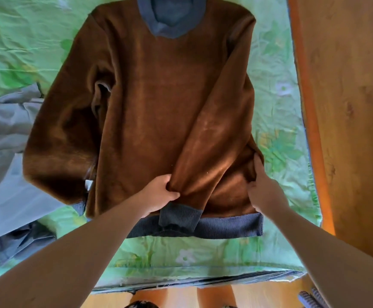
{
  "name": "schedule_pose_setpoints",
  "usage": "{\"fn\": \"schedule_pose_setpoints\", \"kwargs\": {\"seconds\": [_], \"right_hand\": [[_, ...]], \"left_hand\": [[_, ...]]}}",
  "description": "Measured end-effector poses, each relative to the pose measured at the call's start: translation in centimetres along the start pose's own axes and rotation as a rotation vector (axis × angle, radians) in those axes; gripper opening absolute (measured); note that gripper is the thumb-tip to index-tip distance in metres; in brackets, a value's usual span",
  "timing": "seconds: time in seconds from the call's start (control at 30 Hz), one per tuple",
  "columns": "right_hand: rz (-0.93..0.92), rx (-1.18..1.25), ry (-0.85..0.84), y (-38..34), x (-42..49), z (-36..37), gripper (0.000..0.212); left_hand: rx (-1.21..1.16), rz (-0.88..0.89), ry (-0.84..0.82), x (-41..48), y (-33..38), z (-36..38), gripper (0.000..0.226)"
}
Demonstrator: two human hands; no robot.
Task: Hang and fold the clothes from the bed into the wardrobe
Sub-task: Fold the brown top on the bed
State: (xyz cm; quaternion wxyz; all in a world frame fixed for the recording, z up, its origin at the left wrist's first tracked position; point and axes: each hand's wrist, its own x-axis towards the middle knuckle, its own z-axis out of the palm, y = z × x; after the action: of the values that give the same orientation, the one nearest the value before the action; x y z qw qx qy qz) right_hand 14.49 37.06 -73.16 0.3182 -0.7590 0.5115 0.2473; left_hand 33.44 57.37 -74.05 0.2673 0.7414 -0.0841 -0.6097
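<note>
A brown fleecy sweater (159, 103) with a blue-grey ribbed collar, cuffs and hem lies spread flat on the green floral bed sheet (181, 256), inside out. Its right sleeve is folded diagonally across the body, the cuff (179, 216) near the hem. My left hand (161, 192) pinches that sleeve just above the cuff. My right hand (262, 185) has its fingers tucked into the brown fabric at the sweater's lower right edge, gripping it. The left sleeve lies bunched along the sweater's left side.
A grey garment (5, 138) lies on the bed to the left, partly under the sweater, with a darker blue-grey piece (18, 241) below it. The wooden floor (348, 107) runs along the bed's right edge. My legs stand at the bed's near edge.
</note>
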Motion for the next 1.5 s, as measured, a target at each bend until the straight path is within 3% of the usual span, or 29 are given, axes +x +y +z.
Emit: {"fn": "schedule_pose_setpoints", "kwargs": {"seconds": [0.07,0.17,0.23,0.3,0.37,0.4,0.47,0.53,0.67,0.73,0.77,0.83,0.87,0.93,1.07,1.13,1.23,1.3,1.4,1.5], "right_hand": [[0.005,-0.004,0.032,-0.4,0.8,-0.1,0.080],[-0.182,0.225,0.124,-2.4,1.3,0.6,0.064],[-0.123,0.692,0.161,-4.3,2.2,0.4,0.046],[0.182,1.360,0.128,-6.1,3.7,-0.9,0.032],[0.387,1.864,-0.034,-7.1,4.4,-2.1,0.021],[0.414,1.919,-0.183,-7.7,4.3,-2.7,0.020],[0.315,1.670,-0.501,-8.5,4.5,-3.1,0.028],[0.193,1.366,-0.572,-9.3,5.6,-2.8,0.034],[-0.008,1.279,-0.250,-10.6,8.6,-3.6,0.049],[-0.089,1.396,-0.065,-9.6,9.9,-4.6,0.074],[-0.099,1.535,-0.012,-8.9,10.5,-5.2,0.077],[-0.021,1.827,-0.018,-8.2,11.7,-7.1,0.047],[0.082,1.961,-0.109,-8.1,12.3,-7.8,0.027],[0.201,2.034,-0.343,-8.4,12.8,-8.2,0.036],[0.161,1.704,-0.690,-10.3,12.6,-7.1,0.032],[0.098,1.548,-0.764,-11.8,12.7,-6.9,0.026],[0.010,1.475,-0.633,-13.8,13.9,-6.9,0.043],[-0.007,1.512,-0.470,-14.1,15.1,-6.8,0.053],[-0.013,1.528,-0.227,-12.8,16.7,-8.3,0.026],[0.154,1.707,-0.086,-10.5,17.8,-11.0,0.024]], "left_hand": [[0.328,0.049,0.000,0.5,1.0,-0.7,0.007],[0.609,0.148,0.199,2.0,4.7,-1.5,0.027],[0.463,0.255,0.304,4.0,7.9,-1.7,0.026],[0.240,0.298,0.316,6.6,11.3,-1.9,0.040],[0.069,0.335,0.289,9.1,14.8,-2.1,0.064],[0.002,0.347,0.281,10.2,16.5,-2.3,0.070],[-0.066,0.362,0.239,11.9,19.6,-2.5,0.073],[-0.079,0.373,0.194,13.6,22.0,-2.8,0.064],[-0.087,0.402,0.221,16.6,23.9,-3.7,0.033],[-0.214,0.367,0.200,17.0,23.9,-4.4,0.023],[-0.266,0.337,0.187,17.3,23.7,-4.8,0.019],[-0.305,0.270,0.149,17.6,23.5,-5.7,0.012],[-0.303,0.249,0.119,17.8,23.7,-6.0,0.009],[-0.263,0.268,0.072,18.3,24.8,-6.7,0.012],[-0.094,0.354,0.136,19.4,29.6,-7.0,0.046],[-0.002,0.387,0.144,20.1,31.6,-6.6,0.042],[0.040,0.437,0.174,20.9,33.0,-6.6,0.013],[-0.116,0.433,0.142,21.0,33.1,-7.1,0.005],[-0.473,0.339,0.051,21.1,32.7,-8.1,0.025],[-0.532,0.270,0.034,21.8,32.1,-8.5,0.040]]}}
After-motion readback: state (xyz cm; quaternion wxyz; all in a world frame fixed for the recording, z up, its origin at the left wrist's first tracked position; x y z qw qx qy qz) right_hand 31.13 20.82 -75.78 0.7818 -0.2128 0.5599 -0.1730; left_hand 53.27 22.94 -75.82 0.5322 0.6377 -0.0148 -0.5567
